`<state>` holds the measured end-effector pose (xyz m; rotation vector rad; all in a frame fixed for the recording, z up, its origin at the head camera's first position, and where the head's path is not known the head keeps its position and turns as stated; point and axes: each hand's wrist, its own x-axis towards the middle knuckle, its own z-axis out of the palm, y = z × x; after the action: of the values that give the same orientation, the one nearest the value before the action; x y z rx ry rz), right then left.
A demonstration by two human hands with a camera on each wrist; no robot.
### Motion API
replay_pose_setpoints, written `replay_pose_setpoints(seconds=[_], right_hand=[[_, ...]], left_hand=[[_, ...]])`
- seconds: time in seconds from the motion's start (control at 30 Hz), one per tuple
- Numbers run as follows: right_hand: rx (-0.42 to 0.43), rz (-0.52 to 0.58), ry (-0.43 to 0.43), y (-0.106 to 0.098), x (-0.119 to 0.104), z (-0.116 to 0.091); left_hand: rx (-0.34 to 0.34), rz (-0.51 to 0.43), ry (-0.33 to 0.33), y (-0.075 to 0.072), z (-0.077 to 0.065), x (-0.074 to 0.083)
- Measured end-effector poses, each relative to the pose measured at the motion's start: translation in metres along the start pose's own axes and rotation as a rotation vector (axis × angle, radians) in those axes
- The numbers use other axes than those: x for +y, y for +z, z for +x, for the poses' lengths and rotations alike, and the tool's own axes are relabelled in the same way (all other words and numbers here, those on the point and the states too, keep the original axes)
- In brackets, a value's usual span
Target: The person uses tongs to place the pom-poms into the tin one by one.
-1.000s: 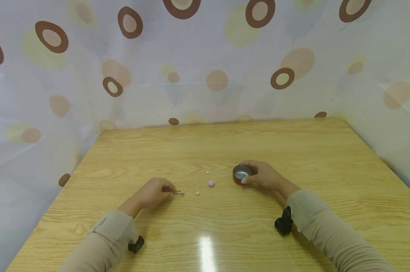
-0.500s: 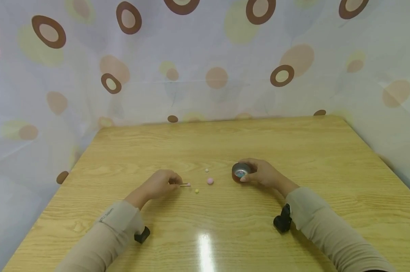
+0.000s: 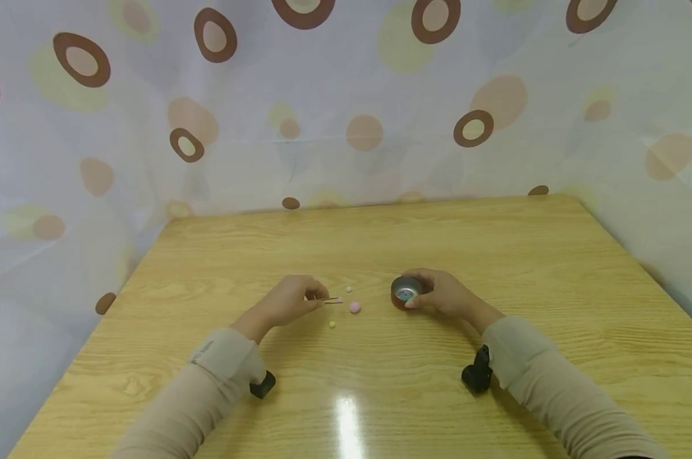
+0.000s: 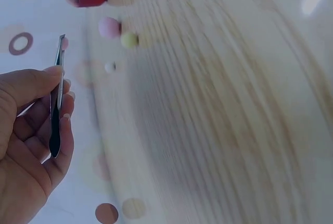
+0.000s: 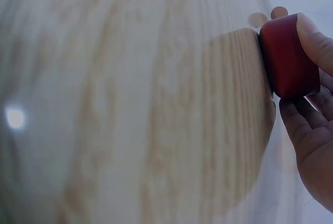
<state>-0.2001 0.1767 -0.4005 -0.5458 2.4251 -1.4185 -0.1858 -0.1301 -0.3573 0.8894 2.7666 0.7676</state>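
My left hand (image 3: 291,299) pinches a pair of metal tweezers (image 4: 56,104) between thumb and fingers. At the tweezers' tips sits a small pale pink bead (image 4: 64,44), raised above the table. On the right, my right hand (image 3: 445,294) grips a small round red bowl (image 5: 289,57) by its side. The bowl stands upright on the table, and its silvery inside shows a bluish patch at the bottom in the head view. Between the hands lie a larger pink ball (image 3: 355,307), a small yellow ball (image 3: 332,325) and a tiny white ball (image 3: 349,289).
The wooden table (image 3: 483,242) spreads out under both arms, with a bright glare streak near its front. A patterned white curtain (image 3: 323,166) hangs behind it and along both sides. Each wrist carries a black camera.
My left hand has moved right and away from me with the tweezers and pink bead, from left of the yellow ball to near the larger pink ball. My right hand stays on the bowl.
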Motion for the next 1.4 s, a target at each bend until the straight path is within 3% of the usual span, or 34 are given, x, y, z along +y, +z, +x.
replay_pose_setpoints(seconds=[0.4,0.9,1.4], right_hand=[[0.011,-0.010,0.005,0.001,0.000,0.000],[0.008,-0.006,-0.006,0.000,0.001,-0.001],[0.013,0.007,0.011,0.002,-0.001,-0.003]], left_hand=[[0.013,-0.025,0.061,0.007,0.023,0.013],[-0.006,-0.038,0.046,0.022,0.049,0.028],[-0.041,-0.069,0.072,0.031,0.065,0.039]])
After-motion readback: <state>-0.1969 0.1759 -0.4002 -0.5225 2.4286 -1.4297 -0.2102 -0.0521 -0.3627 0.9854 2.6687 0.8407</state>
